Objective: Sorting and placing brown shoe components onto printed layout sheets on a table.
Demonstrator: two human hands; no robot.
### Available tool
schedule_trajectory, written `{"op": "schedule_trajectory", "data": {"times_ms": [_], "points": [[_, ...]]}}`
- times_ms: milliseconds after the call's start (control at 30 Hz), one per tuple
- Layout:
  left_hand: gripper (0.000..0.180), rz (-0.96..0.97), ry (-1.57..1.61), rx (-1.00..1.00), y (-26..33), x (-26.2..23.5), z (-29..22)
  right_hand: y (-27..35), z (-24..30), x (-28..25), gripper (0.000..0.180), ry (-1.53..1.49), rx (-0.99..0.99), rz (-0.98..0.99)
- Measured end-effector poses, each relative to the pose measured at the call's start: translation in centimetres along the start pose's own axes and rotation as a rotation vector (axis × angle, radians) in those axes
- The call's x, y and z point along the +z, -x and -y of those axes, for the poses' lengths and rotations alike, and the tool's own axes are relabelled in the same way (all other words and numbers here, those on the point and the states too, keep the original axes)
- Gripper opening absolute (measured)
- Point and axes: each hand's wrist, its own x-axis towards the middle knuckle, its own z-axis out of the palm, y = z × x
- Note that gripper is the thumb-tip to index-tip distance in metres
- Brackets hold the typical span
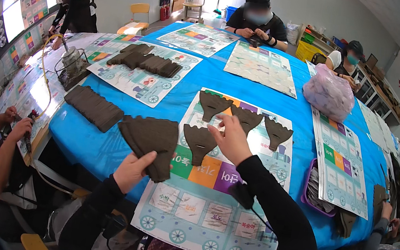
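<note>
My left hand (133, 171) grips a dark brown fan-shaped piece (149, 141), thumb on top near its narrow end; whether several layers lie together I cannot tell. My right hand (233, 139) reaches over the printed sheet (170, 228), thumb and fingers apart, its fingertips beside a smaller fan-shaped piece (199, 143) with a scalloped edge and a slit. Three similar pieces lie just beyond: one at the left (213, 105), one in the middle (246, 117), partly behind my fingers, and one at the right (277, 132).
Left of my hands lies a row of stacked brown pieces (93, 108); another pile (145, 60) rests on a farther sheet. A purple basket (310, 192) and a pink plastic bag (330, 92) stand right on the blue tablecloth (207, 70). Several people work around the table.
</note>
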Motion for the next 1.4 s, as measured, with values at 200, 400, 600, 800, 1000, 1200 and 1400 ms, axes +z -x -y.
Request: {"op": "schedule_trajectory", "data": {"times_ms": [200,400,600,800,1000,1200,1400], "points": [[0.037,0.043,-0.302,0.069,-1.0,3.0,2.0,2.6,5.0,-3.0,0.031,-0.562,0.313,0.301],[0.039,0.056,-0.121,-0.082,-0.7,5.5,1.3,4.9,-0.4,-6.6,0.023,-0.634,0.472,0.103],[0.044,0.264,-0.044,-0.133,-0.7,7.0,1.2,7.1,-3.9,-7.8,0.037,0.166,0.107,-0.083],[0.042,0.162,-0.216,-0.135,-1.1,9.5,3.5,8.3,1.9,-9.5,0.028,-0.669,0.410,0.170],[0.042,0.048,-0.311,-0.047,-1.8,11.2,4.9,9.7,1.1,-11.3,0.019,-0.579,0.359,0.006],[0.037,0.074,-0.216,-0.126,-0.7,10.6,5.0,10.6,-4.4,-13.5,0.021,-0.644,0.489,-0.053],[0.034,0.086,-0.266,-0.096,-0.4,10.5,5.2,12.5,-7.7,-13.3,0.040,0.305,0.057,-0.249]]}}
